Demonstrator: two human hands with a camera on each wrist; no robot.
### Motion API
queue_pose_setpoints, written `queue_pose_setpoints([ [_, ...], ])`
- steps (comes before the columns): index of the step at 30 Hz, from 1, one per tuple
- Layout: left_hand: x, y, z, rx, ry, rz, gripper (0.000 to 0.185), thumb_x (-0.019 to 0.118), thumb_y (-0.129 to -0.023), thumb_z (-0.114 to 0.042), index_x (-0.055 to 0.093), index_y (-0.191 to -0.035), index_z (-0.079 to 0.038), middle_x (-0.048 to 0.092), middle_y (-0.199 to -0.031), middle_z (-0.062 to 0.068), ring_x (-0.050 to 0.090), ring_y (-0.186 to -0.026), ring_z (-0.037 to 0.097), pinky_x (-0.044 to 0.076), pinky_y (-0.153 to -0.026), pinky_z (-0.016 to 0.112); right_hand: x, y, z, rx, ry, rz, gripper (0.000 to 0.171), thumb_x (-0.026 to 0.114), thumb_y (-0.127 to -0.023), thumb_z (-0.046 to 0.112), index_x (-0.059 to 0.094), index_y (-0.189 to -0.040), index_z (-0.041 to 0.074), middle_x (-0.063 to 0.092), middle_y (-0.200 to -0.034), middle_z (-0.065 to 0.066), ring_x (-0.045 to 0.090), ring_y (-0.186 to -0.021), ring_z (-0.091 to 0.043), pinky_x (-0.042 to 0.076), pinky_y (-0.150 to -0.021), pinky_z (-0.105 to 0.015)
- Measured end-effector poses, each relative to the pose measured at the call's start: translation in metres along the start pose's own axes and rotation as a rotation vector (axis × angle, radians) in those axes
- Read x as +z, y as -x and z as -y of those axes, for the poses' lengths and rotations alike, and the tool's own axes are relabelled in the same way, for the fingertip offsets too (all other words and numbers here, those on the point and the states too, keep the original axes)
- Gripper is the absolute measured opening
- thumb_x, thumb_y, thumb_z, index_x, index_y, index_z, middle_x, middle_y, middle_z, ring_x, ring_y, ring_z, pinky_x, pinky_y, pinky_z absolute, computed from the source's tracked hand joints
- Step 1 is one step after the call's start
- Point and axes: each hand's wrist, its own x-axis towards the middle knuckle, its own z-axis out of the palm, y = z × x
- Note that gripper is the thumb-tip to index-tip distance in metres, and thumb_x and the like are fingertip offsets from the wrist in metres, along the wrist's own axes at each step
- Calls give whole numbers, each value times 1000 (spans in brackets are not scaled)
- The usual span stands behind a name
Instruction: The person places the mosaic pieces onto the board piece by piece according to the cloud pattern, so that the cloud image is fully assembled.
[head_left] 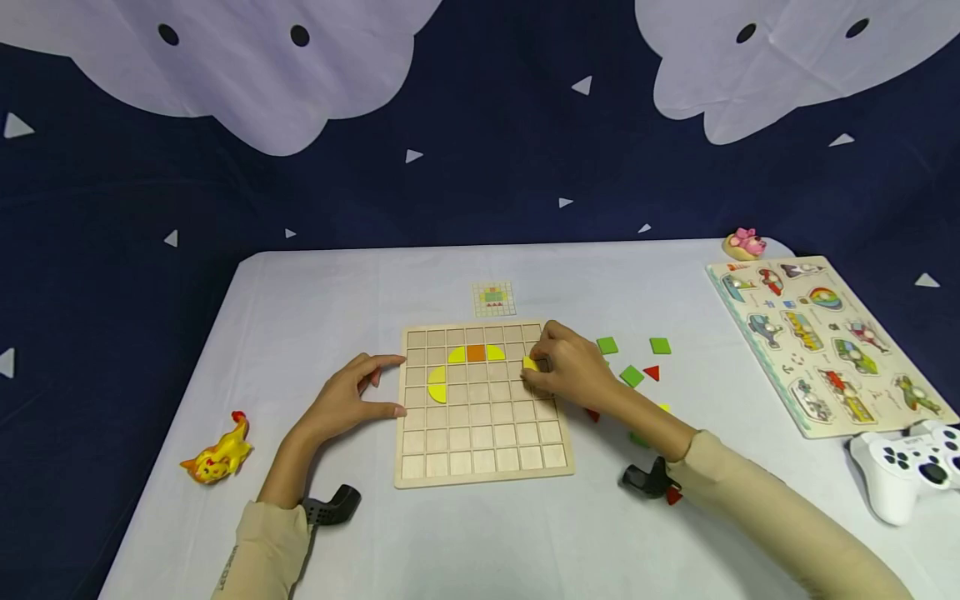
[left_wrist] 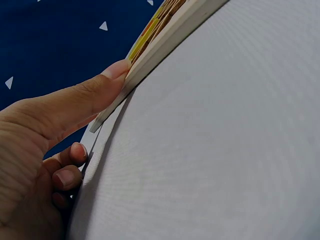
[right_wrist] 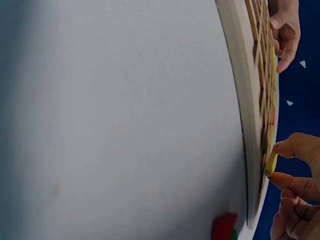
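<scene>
head view showed my right hand (head_left: 573,371) pinching a yellow piece (head_left: 530,363) over the grid board (head_left: 480,467), right side. my left hand (head_left: 352,400) steadied its edge with straight fingers. next, i think, it needed careful turning into the cell.

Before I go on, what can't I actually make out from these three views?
- Yellow piece: head view, mostly covered by the right hand; its shape and cell are unclear.
- Pattern card: head view, too small to read.
- Red and green pieces near the right forearm: partly hidden by it.
- Wooden grid board: both wrist views show it only edge-on.
- Left hand: left wrist view cuts off most of it.
</scene>
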Motion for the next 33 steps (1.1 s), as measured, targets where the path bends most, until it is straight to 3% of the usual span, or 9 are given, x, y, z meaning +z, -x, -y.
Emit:
queue_pose_setpoints([
  [12, 1, -2, -1, 16, -16, 3, 76, 92, -68, -32, 60, -136, -18, 43, -88, 2, 40, -82, 19, 34, -73, 31, 12, 1, 9, 31, -105, -18, 20, 80, -84, 19, 77, -92, 0, 57, -91, -4, 54, -74, -12, 49, -67, -30],
  [21, 3, -3, 0, 22, -13, 6, 76, 91, -69, -32, 60, -136, -19, 43, -89, 2, 40, -82, 19, 34, -73, 32, 15, 2, 13, 77, -117, -11, 20, 80, -84, 19, 77, -92, 1, 58, -90, -3, 53, -73, -12, 48, -67, -29],
  [28, 4, -2, 2, 11, -8, 2, 75, 91, -69, -32, 60, -136, -19, 43, -89, 3, 40, -83, 19, 34, -74, 30, -7, 8, 4, 43, -123, -17, 21, 76, -88, 19, 76, -100, 2, 59, -91, -6, 53, -73, -14, 45, -63, -27],
  [33, 3, -2, 3, 9, -16, -9, 75, 91, -69, -32, 60, -136, -19, 43, -89, 3, 41, -84, 19, 35, -74, 30, -36, 29, -16, 51, -132, -20, 19, 73, -89, 10, 76, -105, 2, 60, -93, -6, 53, -76, -16, 45, -64, -28],
])
